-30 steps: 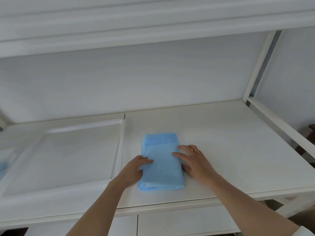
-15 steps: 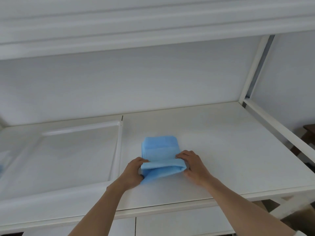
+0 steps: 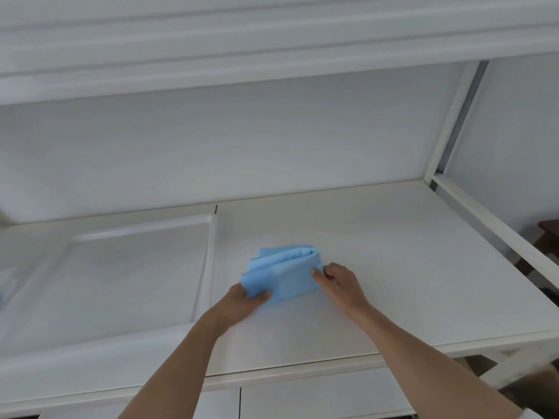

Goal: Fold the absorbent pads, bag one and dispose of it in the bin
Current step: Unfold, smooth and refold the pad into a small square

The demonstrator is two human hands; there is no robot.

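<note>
Folded blue absorbent pad [image 3: 282, 272] on the white desk [image 3: 378, 267], pinched at both ends. Left hand [image 3: 242, 300] in a tight grip on the near-left corner, thumb on top; right hand [image 3: 340, 281] in a tight grip on the right edge. Shallow white tray [image 3: 208, 267] just left of the left grip.

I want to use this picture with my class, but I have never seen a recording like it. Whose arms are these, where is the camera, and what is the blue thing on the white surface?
There is no machine here. The camera sits on a person's head and looks forward and down, so the two bare arms reaching in from below are that person's own. The left hand and the right hand each grip one side of a blue pad, folded into a thick bundle that rests on a white tabletop. Beside it, on the left, lies a shallow white tray. A shelf runs overhead. No bag or bin shows in this view.
</note>
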